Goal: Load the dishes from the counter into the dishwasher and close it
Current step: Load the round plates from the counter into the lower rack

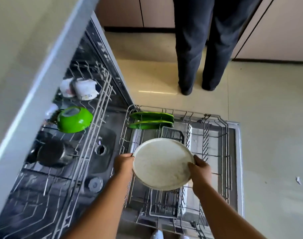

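Observation:
I hold a round white plate [162,163] over the pulled-out lower rack [223,135] of the open dishwasher. My left hand [124,163] grips its left rim and my right hand [199,170] grips its right rim. The plate is tilted, its face toward me. Two green plates [151,119] stand on edge at the rack's far end. In the upper rack [102,94] on the left lie a green bowl [74,119], a dark pot [52,152] and two white cups [80,88].
The counter edge [43,69] runs diagonally along the left. A person in dark trousers [202,49] stands on the tiled floor beyond the dishwasher door. A cutlery basket [173,133] sits in the lower rack behind the plate. Beige cabinets line the back.

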